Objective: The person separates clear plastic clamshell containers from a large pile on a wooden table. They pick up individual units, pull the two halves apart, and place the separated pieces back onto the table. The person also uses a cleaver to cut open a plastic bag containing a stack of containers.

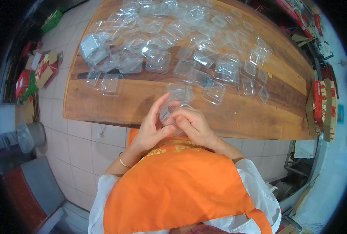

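Observation:
Between my two hands, at the near edge of the wooden table, is a clear plastic clamshell container. My left hand is at its left side, with fingers spread around it and the thumb near its lower part. My right hand grips its right side, fingers curled and thumb bent. Just beyond my fingertips another clear container lies on the table. Many more clear plastic containers lie in a loose heap across the far half, some stacked at the left.
Cardboard boxes with red print stand at the table's right end. Opened boxes and a green basket are on the tiled floor at left. A chair stands at lower left. Small crumbs lie on the table.

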Demonstrator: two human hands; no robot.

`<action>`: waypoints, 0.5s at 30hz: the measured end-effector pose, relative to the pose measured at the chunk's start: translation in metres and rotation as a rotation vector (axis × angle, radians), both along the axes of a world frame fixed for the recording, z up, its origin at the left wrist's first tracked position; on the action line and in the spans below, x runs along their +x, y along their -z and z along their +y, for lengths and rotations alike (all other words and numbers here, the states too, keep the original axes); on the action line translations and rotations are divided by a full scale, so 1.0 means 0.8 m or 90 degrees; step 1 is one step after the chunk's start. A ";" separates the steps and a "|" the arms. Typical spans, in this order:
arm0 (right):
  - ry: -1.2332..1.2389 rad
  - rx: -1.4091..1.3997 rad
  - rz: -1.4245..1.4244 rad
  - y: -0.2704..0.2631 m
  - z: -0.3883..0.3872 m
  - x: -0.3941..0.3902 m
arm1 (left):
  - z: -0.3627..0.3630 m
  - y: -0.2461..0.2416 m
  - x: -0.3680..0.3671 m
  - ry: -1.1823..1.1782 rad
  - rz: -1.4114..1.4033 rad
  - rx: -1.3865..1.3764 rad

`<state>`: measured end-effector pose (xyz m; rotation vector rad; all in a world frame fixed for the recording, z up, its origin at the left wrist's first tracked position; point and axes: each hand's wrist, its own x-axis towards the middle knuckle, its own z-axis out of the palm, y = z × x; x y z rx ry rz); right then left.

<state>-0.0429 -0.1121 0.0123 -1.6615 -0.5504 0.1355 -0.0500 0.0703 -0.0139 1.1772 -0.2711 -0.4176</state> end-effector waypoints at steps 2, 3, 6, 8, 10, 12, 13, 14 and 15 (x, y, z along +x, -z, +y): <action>-0.005 -0.004 -0.001 -0.001 0.001 0.000 | 0.002 0.000 0.000 0.002 -0.006 0.002; -0.007 -0.003 -0.004 0.001 0.002 0.000 | 0.003 -0.001 0.000 0.003 -0.007 0.003; -0.005 -0.014 -0.004 0.002 0.003 -0.001 | 0.004 -0.002 -0.001 0.001 0.001 -0.009; -0.003 -0.021 -0.003 0.001 0.003 -0.002 | 0.005 -0.001 -0.002 -0.001 0.008 -0.015; 0.000 -0.025 -0.006 -0.001 0.005 -0.003 | 0.006 0.001 -0.002 0.000 0.011 -0.017; 0.000 -0.013 0.005 0.000 0.006 -0.003 | 0.006 0.001 -0.002 0.000 0.009 -0.014; -0.001 -0.007 0.011 0.000 0.006 -0.004 | 0.006 0.001 -0.002 0.000 0.008 -0.011; 0.000 -0.010 0.002 0.001 0.006 -0.003 | 0.006 0.000 -0.002 0.001 0.004 -0.012; 0.001 -0.012 -0.007 0.002 0.005 -0.003 | 0.006 0.000 -0.002 0.001 0.000 -0.011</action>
